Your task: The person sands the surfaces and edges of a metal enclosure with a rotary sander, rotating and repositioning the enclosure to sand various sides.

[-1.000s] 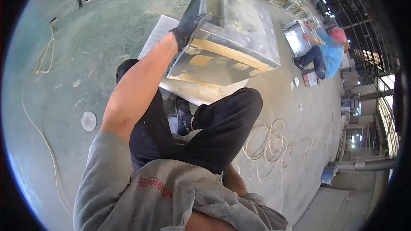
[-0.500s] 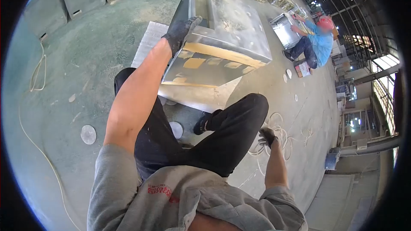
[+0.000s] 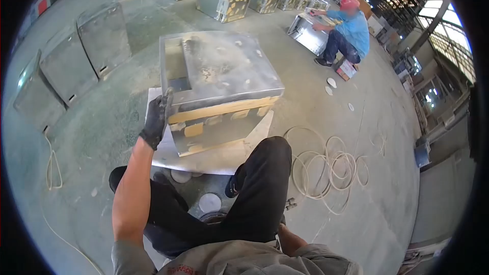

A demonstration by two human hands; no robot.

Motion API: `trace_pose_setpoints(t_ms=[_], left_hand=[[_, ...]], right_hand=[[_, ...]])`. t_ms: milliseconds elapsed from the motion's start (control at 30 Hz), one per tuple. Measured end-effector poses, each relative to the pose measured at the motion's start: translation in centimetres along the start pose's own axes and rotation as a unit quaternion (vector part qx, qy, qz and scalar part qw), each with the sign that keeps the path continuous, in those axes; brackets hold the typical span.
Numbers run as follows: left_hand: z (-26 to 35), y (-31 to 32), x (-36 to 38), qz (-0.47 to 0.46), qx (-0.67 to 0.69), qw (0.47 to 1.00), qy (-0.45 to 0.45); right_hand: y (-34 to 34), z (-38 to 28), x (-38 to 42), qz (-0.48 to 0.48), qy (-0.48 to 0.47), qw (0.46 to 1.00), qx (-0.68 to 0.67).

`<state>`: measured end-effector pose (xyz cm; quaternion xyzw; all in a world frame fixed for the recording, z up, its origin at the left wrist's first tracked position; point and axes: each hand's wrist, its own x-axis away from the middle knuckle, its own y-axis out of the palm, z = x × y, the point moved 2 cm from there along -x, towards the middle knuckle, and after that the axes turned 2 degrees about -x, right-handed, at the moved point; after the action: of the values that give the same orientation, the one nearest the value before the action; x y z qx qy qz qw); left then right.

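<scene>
My left hand point(image 3: 156, 118), in a dark glove, grips the near left edge of a metal cabinet point(image 3: 224, 69). The cabinet has a grey, scuffed top with a rectangular opening at its left, and tan filler patches along its near side. It rests on a pale sheet point(image 3: 211, 162) in front of my legs. Low at my right side, my right forearm point(image 3: 290, 240) passes behind my thigh; the hand is mostly hidden by the leg, so I cannot tell what it holds.
A coiled hose point(image 3: 326, 170) lies on the floor at right. Pale round discs point(image 3: 210, 202) sit by my feet. Grey panels point(image 3: 104, 38) stand at left. Several filler-patched cabinets point(image 3: 223, 2) line the back. A person in blue point(image 3: 351, 30) crouches at another metal cabinet point(image 3: 309, 33).
The view has shifted, showing more of the back. The cabinet now sits flatter on its sheet, with my left hand still on its edge. My right hand has drawn back behind my leg.
</scene>
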<state>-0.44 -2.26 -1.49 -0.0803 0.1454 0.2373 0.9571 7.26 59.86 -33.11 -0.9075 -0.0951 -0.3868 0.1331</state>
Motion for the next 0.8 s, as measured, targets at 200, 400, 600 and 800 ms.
trace_pose_setpoints(t_ms=[200, 400, 600, 800], left_hand=[[0.1, 0.1, 0.6, -0.006, 0.045, 0.994, -0.103], [-1.7, -1.3, 0.1, -0.078, -0.045, 0.996, -0.009], [0.7, 0.9, -3.1, 0.012, 0.261, 0.953, -0.154], [0.5, 3.7, -4.5, 0.044, 0.188, 0.978, -0.079]], right_hand=[[-2.1, 1.2, 0.4, -0.049, -0.100, 0.974, -0.199], [-11.1, -20.1, -7.2, 0.304, -0.330, 0.717, 0.533], [2.2, -49.8, 7.5, 0.279, -0.568, 0.759, 0.156], [19.1, -57.2, 13.6, 0.022, -0.711, 0.695, 0.109]])
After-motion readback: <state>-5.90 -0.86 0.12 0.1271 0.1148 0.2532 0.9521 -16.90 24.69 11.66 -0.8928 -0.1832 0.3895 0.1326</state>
